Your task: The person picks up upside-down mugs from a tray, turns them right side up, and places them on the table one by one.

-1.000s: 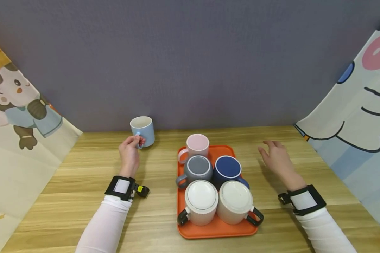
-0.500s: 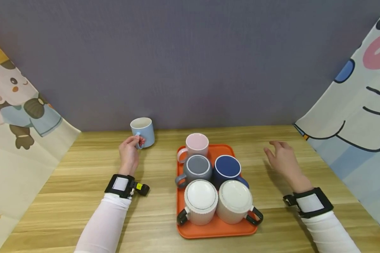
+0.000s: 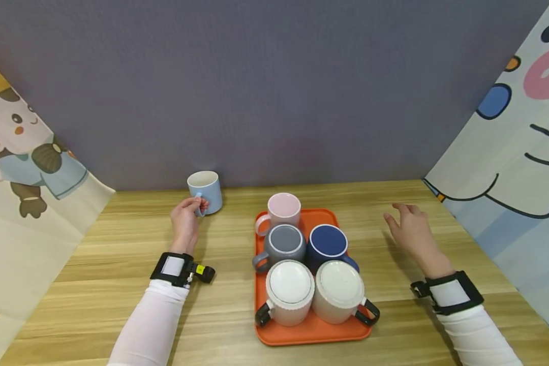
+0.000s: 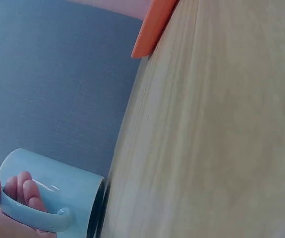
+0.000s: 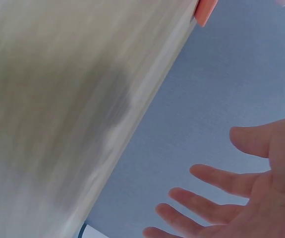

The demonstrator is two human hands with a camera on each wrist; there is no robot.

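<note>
A light blue mug (image 3: 209,193) stands upright near the back wall, left of the tray. My left hand (image 3: 185,220) grips its handle (image 4: 33,214), fingers curled through the loop and thumb on top, as the left wrist view shows. Off to the right of the tray, my right hand (image 3: 412,235) hovers over the table, holding nothing. In the right wrist view its fingers (image 5: 216,179) are spread and relaxed, with the thumb apart from them.
An orange tray (image 3: 313,335) in the middle carries several upside-down mugs: a pink mug (image 3: 284,209), a grey mug (image 3: 285,243), a navy mug (image 3: 328,243) and two white mugs with black handles, one (image 3: 290,295) left, one (image 3: 340,295) right. A grey wall (image 3: 274,91) rises behind.
My right hand has shifted a little to the right, away from the tray. The left hand stays on the blue mug's handle, and the mug has hardly moved.
</note>
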